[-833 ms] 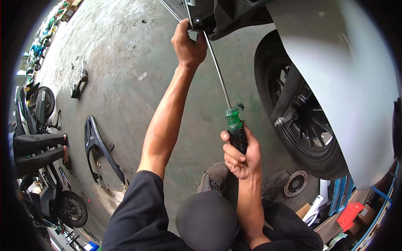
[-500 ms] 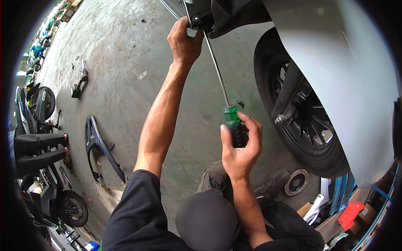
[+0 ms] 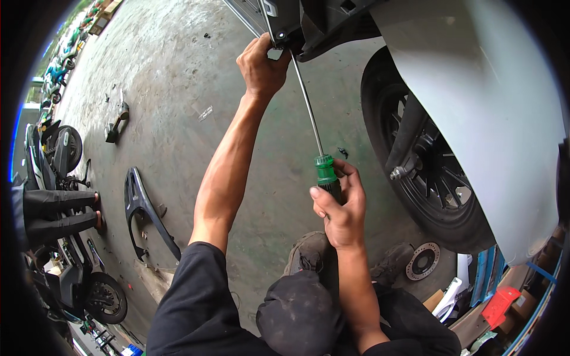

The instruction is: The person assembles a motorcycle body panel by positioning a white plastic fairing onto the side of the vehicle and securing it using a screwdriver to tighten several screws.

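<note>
My left hand (image 3: 264,68) is raised to the underside of a dark plastic assembly (image 3: 320,24) at the top, fingers closed at its edge; exactly what they pinch is hidden. My right hand (image 3: 338,207) grips the green and black handle of a long screwdriver (image 3: 309,110). The steel shaft runs up to beside my left fingers, where its tip is hidden. A large pale body panel (image 3: 475,95) hangs at the right, over a black spoked wheel (image 3: 436,213).
A dark frame-shaped part (image 3: 151,219) and metal part (image 3: 119,118) lie on the floor (image 3: 166,89). A person's legs (image 3: 59,207) and motorbikes (image 3: 101,296) are at left. A brake disc (image 3: 423,261) and red part (image 3: 499,305) lie lower right, near my shoes (image 3: 309,252).
My right hand has shifted its grip on the screwdriver handle, with the thumb and fingers in new positions. My left hand stays at the plastic assembly. The view has shifted slightly.
</note>
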`<action>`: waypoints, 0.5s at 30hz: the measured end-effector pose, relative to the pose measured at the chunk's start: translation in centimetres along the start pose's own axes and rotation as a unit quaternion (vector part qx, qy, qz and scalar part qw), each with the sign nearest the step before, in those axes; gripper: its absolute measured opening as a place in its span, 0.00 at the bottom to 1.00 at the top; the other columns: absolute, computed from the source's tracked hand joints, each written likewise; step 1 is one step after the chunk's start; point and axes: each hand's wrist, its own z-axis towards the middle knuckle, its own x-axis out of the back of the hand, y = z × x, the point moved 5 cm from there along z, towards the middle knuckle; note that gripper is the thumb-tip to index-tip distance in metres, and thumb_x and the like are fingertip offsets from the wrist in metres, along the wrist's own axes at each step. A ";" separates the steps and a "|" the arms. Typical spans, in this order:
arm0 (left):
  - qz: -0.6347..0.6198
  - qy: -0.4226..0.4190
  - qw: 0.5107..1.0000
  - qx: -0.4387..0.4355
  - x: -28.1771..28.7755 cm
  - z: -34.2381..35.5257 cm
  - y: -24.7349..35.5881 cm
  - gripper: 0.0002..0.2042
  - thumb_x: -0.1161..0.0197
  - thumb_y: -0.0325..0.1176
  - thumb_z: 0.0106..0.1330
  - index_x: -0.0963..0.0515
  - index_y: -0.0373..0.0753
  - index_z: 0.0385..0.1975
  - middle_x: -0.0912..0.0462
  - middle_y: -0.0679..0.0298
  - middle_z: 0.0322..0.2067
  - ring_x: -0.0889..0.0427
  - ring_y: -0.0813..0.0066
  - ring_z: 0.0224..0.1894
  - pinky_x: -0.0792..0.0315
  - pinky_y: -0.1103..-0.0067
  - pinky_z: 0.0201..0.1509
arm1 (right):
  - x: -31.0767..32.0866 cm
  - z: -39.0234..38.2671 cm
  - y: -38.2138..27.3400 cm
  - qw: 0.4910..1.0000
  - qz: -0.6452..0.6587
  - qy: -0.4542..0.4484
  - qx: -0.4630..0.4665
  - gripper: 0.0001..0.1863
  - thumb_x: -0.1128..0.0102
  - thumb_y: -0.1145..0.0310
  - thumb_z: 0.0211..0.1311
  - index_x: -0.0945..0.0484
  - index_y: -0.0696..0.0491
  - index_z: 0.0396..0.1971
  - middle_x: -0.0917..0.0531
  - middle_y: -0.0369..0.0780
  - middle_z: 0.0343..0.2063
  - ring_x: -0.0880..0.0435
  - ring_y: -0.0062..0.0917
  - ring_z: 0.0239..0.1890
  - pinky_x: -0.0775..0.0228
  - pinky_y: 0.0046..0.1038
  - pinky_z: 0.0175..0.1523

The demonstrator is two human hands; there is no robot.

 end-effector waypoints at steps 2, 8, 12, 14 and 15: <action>-0.005 0.006 1.000 -0.002 0.1 0.1 0.3 0.13 0.28 0.25 0.45 0.19 0.40 0.33 0.16 0.60 0.26 0.15 0.60 0.30 0.23 0.72 0.35 | -0.2 -0.4 -1.0 0.902 -0.354 0.087 0.232 0.21 0.32 0.71 0.60 0.25 0.58 0.52 0.20 0.43 0.41 0.21 0.28 0.33 0.28 0.29 0.29; -0.005 0.009 1.000 0.009 0.1 0.2 0.2 0.13 0.28 0.25 0.44 0.19 0.40 0.33 0.15 0.59 0.27 0.15 0.60 0.31 0.23 0.72 0.36 | -0.6 -0.5 0.0 0.988 -0.119 0.070 0.064 0.19 0.47 0.65 0.73 0.29 0.60 0.57 0.19 0.44 0.32 0.26 0.22 0.18 0.31 0.22 0.21; -0.006 0.009 1.000 0.008 0.0 0.0 0.1 0.14 0.28 0.25 0.44 0.19 0.40 0.33 0.15 0.60 0.27 0.16 0.60 0.31 0.23 0.72 0.36 | 0.8 0.3 1.9 0.949 0.262 -0.053 -0.167 0.19 0.48 0.62 0.73 0.30 0.59 0.55 0.23 0.46 0.38 0.30 0.18 0.18 0.40 0.17 0.16; -0.002 0.010 1.000 0.009 0.0 0.0 0.1 0.14 0.28 0.25 0.44 0.19 0.40 0.33 0.15 0.60 0.27 0.16 0.60 0.31 0.23 0.72 0.36 | -0.2 0.2 1.8 0.850 0.438 -0.113 -0.271 0.19 0.48 0.60 0.73 0.31 0.59 0.54 0.25 0.47 0.42 0.32 0.15 0.17 0.44 0.15 0.14; 0.001 0.010 1.000 0.011 0.0 -0.1 0.2 0.14 0.28 0.25 0.44 0.19 0.40 0.33 0.15 0.60 0.27 0.16 0.60 0.31 0.23 0.71 0.36 | 0.0 0.4 1.2 0.927 0.318 -0.070 -0.188 0.19 0.44 0.63 0.70 0.31 0.59 0.54 0.24 0.47 0.42 0.29 0.18 0.20 0.39 0.18 0.17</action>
